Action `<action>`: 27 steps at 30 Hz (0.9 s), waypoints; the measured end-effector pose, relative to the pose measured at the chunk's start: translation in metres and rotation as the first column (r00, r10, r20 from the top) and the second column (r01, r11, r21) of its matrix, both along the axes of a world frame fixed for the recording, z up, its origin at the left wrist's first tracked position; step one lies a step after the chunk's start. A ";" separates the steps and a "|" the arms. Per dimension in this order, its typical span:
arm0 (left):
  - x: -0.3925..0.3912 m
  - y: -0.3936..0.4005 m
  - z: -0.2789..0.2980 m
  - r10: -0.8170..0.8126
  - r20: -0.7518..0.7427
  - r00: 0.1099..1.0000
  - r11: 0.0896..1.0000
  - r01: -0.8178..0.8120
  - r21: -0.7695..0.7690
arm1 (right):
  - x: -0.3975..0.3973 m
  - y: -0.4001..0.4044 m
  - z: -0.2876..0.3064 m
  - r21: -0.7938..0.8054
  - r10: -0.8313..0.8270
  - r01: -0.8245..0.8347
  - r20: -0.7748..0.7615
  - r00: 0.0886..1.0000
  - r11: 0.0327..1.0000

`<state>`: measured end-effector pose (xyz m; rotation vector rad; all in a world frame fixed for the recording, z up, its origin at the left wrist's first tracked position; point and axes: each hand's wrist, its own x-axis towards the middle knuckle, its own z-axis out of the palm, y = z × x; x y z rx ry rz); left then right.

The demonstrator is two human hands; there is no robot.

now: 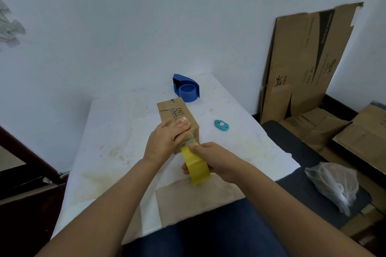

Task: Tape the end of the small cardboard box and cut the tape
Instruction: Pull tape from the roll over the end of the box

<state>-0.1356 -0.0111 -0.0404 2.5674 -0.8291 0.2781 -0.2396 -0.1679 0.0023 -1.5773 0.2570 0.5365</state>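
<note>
- On the white table (pixel 108 131), the small cardboard box (pixel 177 113) lies lengthwise, near the blue dispenser (pixel 187 87).
- Left hand (pixel 167 137) presses flat on the box; right hand (pixel 213 158) grips the yellow tape roll (pixel 196 165) at its near end.
- Slack could wrinkle the strip; the teal cutter (pixel 221 125) sits right of the box.

Small brown cardboard box (pixel 181 115) lies flat, yellow tape roll (pixel 197 168) upright at its near end
</note>
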 end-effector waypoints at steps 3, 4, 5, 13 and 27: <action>-0.004 0.001 0.004 -0.046 0.072 0.996 0.997 0.041 0.068 | 0.007 0.001 -0.005 -0.062 -0.014 0.014 -0.006 1.000 0.998; -0.004 0.002 0.003 -0.059 0.092 0.994 0.994 0.051 0.093 | 0.010 0.002 -0.009 -0.098 -0.016 0.015 -0.012 1.000 0.995; -0.004 0.003 0.004 -0.071 0.109 0.992 0.992 0.059 0.111 | 0.012 0.004 -0.011 -0.125 -0.014 0.011 -0.022 1.000 0.992; -0.005 0.004 0.000 -0.069 0.177 0.982 0.990 0.046 0.130 | 0.042 -0.034 -0.020 -0.199 -0.271 0.299 0.156 0.950 0.933; -0.001 0.007 -0.004 -0.112 0.258 0.960 0.989 0.082 0.124 | 0.106 -0.083 -0.060 -0.836 -0.025 0.267 0.291 0.956 0.479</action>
